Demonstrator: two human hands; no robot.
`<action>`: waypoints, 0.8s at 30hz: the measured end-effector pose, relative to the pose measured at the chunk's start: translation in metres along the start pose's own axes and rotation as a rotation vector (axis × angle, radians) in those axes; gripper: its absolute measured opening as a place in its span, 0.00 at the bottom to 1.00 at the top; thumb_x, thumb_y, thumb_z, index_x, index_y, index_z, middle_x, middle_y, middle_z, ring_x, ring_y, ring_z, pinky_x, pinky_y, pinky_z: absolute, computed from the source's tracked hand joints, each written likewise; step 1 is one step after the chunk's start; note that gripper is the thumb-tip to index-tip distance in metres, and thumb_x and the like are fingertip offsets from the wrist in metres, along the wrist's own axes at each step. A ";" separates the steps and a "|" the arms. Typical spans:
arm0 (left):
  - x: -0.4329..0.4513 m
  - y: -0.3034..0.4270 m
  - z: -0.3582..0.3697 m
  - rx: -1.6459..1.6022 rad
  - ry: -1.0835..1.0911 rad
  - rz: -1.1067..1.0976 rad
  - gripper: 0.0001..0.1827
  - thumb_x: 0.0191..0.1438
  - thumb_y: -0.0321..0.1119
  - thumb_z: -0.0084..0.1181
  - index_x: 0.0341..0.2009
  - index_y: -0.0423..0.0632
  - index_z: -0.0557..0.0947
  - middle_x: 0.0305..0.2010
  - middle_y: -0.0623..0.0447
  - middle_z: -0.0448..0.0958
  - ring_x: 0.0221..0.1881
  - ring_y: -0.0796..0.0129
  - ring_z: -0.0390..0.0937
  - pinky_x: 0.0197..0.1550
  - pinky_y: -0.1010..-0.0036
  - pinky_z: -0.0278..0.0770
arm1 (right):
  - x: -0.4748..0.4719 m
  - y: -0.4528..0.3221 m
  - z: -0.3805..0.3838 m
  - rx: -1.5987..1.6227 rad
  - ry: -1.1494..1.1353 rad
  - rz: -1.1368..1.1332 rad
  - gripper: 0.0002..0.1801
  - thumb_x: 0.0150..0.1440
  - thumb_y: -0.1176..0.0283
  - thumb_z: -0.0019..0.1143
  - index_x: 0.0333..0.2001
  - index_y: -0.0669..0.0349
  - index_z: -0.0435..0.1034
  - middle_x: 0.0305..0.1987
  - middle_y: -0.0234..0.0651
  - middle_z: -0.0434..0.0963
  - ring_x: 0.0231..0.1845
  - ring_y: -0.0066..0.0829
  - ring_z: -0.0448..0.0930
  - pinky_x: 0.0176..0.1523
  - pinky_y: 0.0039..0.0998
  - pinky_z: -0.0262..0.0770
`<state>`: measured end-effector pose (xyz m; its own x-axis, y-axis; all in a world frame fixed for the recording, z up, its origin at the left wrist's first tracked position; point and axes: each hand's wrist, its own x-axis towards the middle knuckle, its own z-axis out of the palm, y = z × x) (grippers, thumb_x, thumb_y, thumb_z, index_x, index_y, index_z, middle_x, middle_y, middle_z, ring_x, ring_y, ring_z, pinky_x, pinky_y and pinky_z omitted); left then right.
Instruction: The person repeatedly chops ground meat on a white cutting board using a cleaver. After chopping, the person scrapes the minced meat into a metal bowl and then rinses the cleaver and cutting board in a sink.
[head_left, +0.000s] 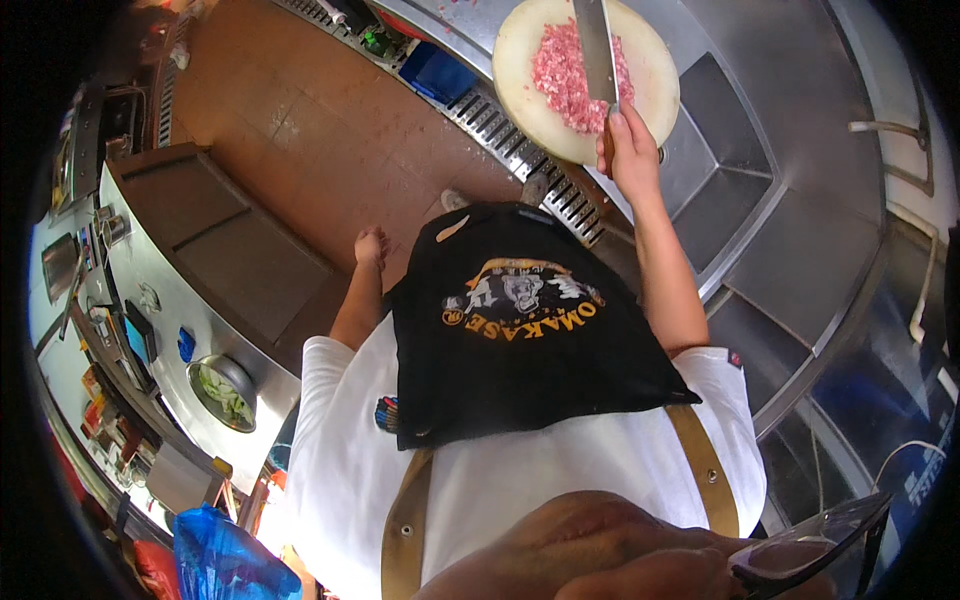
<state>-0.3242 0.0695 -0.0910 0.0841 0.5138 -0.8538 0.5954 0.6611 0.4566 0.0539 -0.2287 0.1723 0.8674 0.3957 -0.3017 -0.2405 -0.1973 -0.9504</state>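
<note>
My right hand grips the wooden handle of a cleaver. The broad steel blade points away from me, over a heap of pink minced meat. That meat is spread on a thick round chopping board, pale and cream-coloured, at the edge of the steel sink counter. The top of the blade runs out of view. Away from the board, my left hand hangs at my left side above the tiled floor. Its fingers are curled in and nothing shows in them.
Right of the board is a steel sink basin. A blue bin stands by the floor drain grate. On the left, a steel counter bears a metal bowl of cut green vegetables. A blue plastic bag sits lower left.
</note>
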 end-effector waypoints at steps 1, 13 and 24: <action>0.003 0.003 0.004 -0.032 0.022 -0.010 0.08 0.62 0.35 0.52 0.43 0.48 0.75 0.37 0.52 0.74 0.35 0.64 0.73 0.38 0.65 0.76 | 0.003 0.007 0.001 0.017 0.003 -0.016 0.21 0.70 0.64 0.43 0.63 0.62 0.64 0.21 0.28 0.69 0.14 0.17 0.67 0.19 0.21 0.65; -0.005 0.018 0.023 -0.011 0.041 -0.063 0.11 0.63 0.40 0.51 0.45 0.47 0.74 0.41 0.51 0.74 0.39 0.61 0.74 0.38 0.63 0.79 | 0.019 0.056 0.007 -0.001 -0.061 -0.024 0.21 0.70 0.61 0.43 0.62 0.59 0.65 0.22 0.29 0.71 0.13 0.20 0.66 0.17 0.23 0.62; 0.000 0.035 0.058 0.036 -0.049 0.010 0.14 0.63 0.38 0.50 0.48 0.45 0.76 0.44 0.50 0.77 0.42 0.63 0.76 0.40 0.68 0.75 | 0.033 0.076 -0.023 -0.102 -0.009 0.259 0.21 0.69 0.62 0.44 0.61 0.61 0.67 0.19 0.27 0.69 0.13 0.19 0.67 0.19 0.22 0.64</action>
<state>-0.2570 0.0615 -0.0896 0.1284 0.4925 -0.8608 0.6229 0.6353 0.4564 0.0746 -0.2515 0.0913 0.7788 0.3284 -0.5344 -0.4079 -0.3821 -0.8292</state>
